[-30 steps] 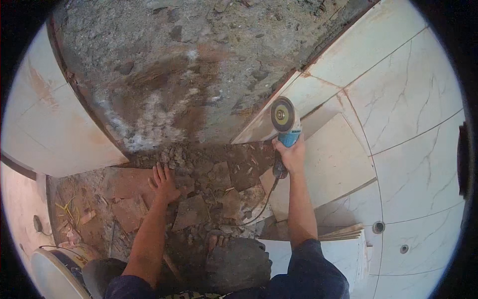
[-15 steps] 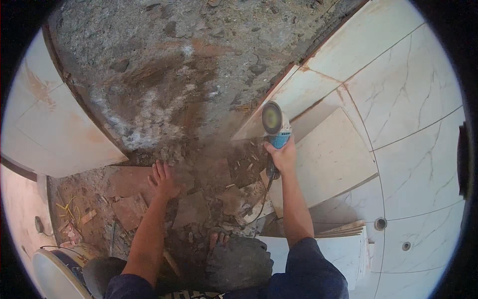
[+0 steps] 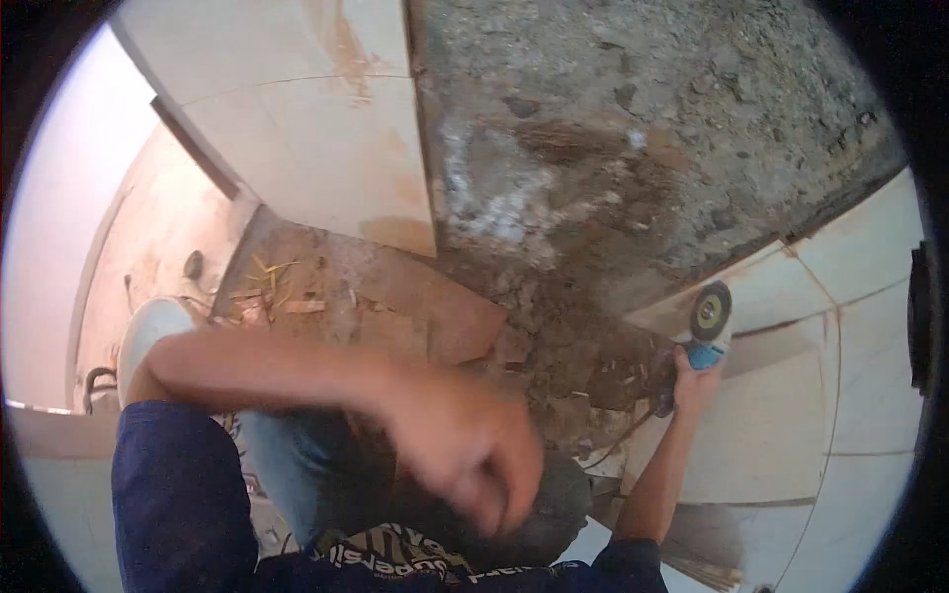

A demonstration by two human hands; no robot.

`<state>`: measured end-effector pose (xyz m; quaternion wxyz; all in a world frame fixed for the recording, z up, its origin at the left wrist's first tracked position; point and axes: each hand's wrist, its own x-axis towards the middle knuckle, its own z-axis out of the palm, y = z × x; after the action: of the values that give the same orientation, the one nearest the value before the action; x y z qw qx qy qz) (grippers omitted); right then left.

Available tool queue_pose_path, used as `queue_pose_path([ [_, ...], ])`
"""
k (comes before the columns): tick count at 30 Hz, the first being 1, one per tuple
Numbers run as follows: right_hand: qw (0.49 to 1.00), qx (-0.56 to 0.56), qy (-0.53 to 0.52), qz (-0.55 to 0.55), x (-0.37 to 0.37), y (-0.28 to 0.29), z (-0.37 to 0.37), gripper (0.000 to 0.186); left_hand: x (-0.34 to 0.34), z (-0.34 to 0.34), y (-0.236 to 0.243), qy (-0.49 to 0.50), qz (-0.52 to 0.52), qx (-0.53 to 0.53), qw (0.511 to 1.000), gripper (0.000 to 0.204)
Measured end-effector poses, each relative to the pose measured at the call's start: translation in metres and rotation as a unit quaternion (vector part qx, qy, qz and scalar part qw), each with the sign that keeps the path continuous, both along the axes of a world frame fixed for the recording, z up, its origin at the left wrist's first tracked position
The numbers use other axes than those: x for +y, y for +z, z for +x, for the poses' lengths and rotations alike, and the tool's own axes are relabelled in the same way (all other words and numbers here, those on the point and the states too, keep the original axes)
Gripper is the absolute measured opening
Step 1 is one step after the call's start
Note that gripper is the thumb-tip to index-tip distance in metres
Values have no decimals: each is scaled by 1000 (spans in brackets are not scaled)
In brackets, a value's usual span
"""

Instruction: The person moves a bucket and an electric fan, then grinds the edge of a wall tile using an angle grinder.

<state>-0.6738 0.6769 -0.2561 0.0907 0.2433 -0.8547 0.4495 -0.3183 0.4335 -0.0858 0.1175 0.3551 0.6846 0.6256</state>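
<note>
My right hand [image 3: 692,381] grips a blue angle grinder [image 3: 705,356], whose cutting disc [image 3: 709,312] faces up beside the white wall tiles [image 3: 811,267] and a loose cream tile [image 3: 751,425]. My left hand [image 3: 470,455] is smeared by motion, its fingers bent downward over my dark-clothed legs [image 3: 524,514]; whether it holds anything I cannot make out. The grinder's cord runs down behind my right wrist toward the broken floor.
Bare rough concrete [image 3: 751,119] meets tiled panels [image 3: 297,158] at the left. Broken reddish tile pieces [image 3: 455,311], rubble and yellow scraps [image 3: 272,272] lie below it. A pale bucket [image 3: 148,326] sits behind my left arm. Stacked tiles [image 3: 697,563] lie at the lower right.
The view has swung left. My left hand has lifted off the floor rubble and moved back toward my body. My right hand still holds the grinder; the haze around it has thinned.
</note>
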Motion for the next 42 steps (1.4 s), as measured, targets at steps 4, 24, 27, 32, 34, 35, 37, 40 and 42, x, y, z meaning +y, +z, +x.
queue_pose_path([
  [4, 999, 16, 22, -28, 4, -4, -3, 61, 52, 65, 56, -100, 151, 63, 981, 34],
  [24, 998, -39, -16, 42, 9, 9, -5, 64, 44, 28, 61, 397, 246, 150, 871, 18],
  [27, 996, -59, -18, 64, 15, -5, -14, 61, 58, 31, 73, 346, 237, 25, 907, 10],
  [32, 992, -82, -5, 92, 20, -4, -17, 64, 92, 29, 70, 255, 424, -114, 862, 17],
  [34, 992, -69, -18, 105, 18, 0, -13, 66, 108, 25, 61, 179, 565, -122, 796, 21],
  [35, 995, -47, -13, 91, 15, 1, -12, 67, 113, 23, 56, 143, 626, -116, 758, 23],
  [37, 995, -17, -43, 85, 9, 0, -9, 67, 121, 21, 51, 86, 707, -102, 695, 27],
  [40, 996, 8, -71, 60, 1, -4, -6, 66, 130, 23, 52, 63, 751, -117, 647, 33],
  [42, 994, 9, -83, 64, 2, -8, -4, 65, 135, 24, 55, 77, 762, -210, 608, 34],
])
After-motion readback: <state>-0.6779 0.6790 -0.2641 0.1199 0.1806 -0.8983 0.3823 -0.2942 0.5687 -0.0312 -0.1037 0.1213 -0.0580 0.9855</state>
